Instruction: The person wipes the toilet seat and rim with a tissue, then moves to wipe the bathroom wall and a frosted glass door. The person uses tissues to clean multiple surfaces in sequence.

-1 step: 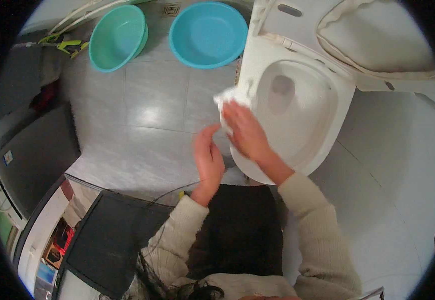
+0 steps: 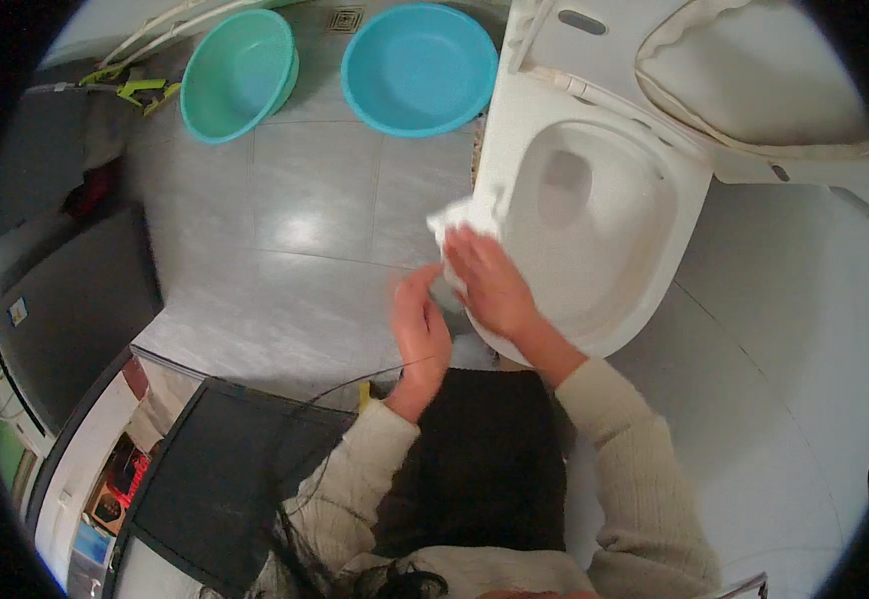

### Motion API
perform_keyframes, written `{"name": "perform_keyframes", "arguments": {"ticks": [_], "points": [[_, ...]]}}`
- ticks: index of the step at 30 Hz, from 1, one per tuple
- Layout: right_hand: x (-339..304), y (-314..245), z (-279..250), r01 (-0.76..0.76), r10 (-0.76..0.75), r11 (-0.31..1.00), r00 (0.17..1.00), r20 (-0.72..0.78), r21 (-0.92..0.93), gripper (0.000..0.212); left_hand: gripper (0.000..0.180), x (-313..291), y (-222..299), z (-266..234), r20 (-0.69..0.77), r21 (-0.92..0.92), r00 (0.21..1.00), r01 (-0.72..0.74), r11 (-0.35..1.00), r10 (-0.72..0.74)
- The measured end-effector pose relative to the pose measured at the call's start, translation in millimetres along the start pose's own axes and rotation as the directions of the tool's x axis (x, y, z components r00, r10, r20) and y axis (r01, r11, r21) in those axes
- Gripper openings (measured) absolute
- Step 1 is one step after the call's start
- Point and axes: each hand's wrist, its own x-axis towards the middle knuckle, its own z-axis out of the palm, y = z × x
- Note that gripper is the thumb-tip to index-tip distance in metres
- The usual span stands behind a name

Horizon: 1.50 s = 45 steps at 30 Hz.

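Note:
A white crumpled tissue or cloth point(image 2: 448, 217) lies under the fingers of my right hand point(image 2: 492, 285), at the left edge of the white toilet point(image 2: 692, 212). The right fingers are pressed together over it, and part of it is hidden beneath them. My left hand point(image 2: 421, 324) is just left of and nearer than the right, with nothing visible in it. Its thumb stands apart and its loosely curved fingertips are slightly blurred beside the tissue. The lid and the seat with its cream soft cover point(image 2: 754, 80) are raised.
On the grey tiled floor point(image 2: 315, 200) stand a green basin point(image 2: 235, 80) and a blue basin point(image 2: 420, 68), near a square drain point(image 2: 345, 19). At the left are a dark grey panel-like object point(image 2: 80, 319), a black lid-like surface point(image 2: 235, 479) and an open compartment with small items point(image 2: 110, 504).
My right hand has shifted slightly toward me, with the tissue still under its fingers. The left hand has also moved a little nearer to me.

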Motion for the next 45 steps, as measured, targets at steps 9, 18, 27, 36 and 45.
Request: {"name": "perform_keyframes", "arguments": {"ticks": [9, 18, 27, 36, 45], "points": [[-68, 1, 22, 0.212, -0.219, 0.974, 0.971, 0.094, 0.079, 0.069, 0.047, -106, 11, -5, 0.117, 0.028, 0.993, 0.004, 1.000, -0.007], [90, 69, -61, -0.009, -0.102, 0.944, 0.943, -0.317, -0.329, 0.072, 0.054, -17, 36, 33, 0.097, -0.018, 0.977, -0.187, 0.982, 0.188], [61, 121, -113, -0.115, -0.050, 0.889, 0.938, -0.343, -0.444, 0.069, 0.045, 33, 65, 69, 0.104, -0.060, 0.973, -0.202, 0.978, 0.207], [10, 149, -141, -0.285, 0.126, 0.813, 0.937, -0.326, -0.507, 0.073, 0.051, 23, 60, 70, 0.154, -0.089, 0.958, -0.231, 0.969, 0.243], [-58, 189, -156, -0.452, 0.260, 0.742, 0.875, -0.408, -0.495, 0.058, 0.050, 15, 68, 95, 0.194, -0.130, 0.961, -0.176, 0.976, 0.199]]}}
